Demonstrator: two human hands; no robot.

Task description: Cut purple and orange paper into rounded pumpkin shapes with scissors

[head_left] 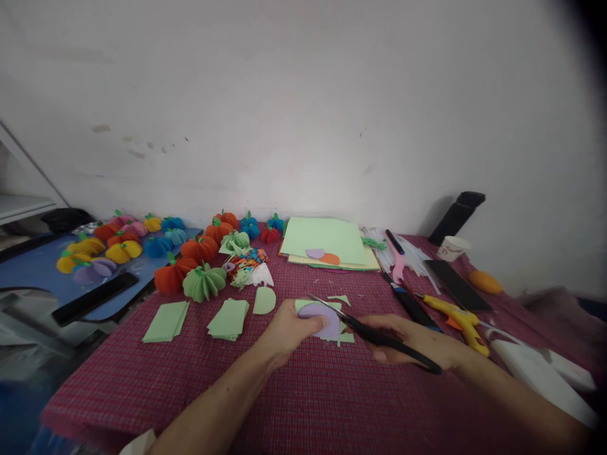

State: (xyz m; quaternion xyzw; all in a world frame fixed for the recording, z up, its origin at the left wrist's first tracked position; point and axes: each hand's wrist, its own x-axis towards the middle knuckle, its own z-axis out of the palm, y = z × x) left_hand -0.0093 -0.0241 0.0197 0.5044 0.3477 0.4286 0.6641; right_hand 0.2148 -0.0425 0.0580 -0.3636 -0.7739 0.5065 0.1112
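Evidently, cutting is the step in hand: the left hand (290,330) pinches a half-round purple card (313,315) against a light green paper piece (302,304), thumb on top, above the near middle of the counter (284,404), which bears a dark red checked cloth. The right hand (398,333) grips a pair of black-handled scissors (368,330), their blades lying along the upper edge of the purple card; how far the blades stand apart cannot be told. In this inspector's judgement, the purple card serves as a template, and the next move calls for a firm pinch and blades kept to its curve. Left of the work lie a rounded light green paper cutout (264,301) and two stacks of light green paper rectangles. Beyond them stand orange folded-paper pumpkins (199,249) and a light green folded-paper pumpkin (205,282), beside a heap of coloured paper scraps (249,262). Noted as obstructions: light green paper offcuts (348,338) just beside the cut, liable to catch under the blades, and a yellow glue gun (450,308) near the right forearm, which could limit elbow room.
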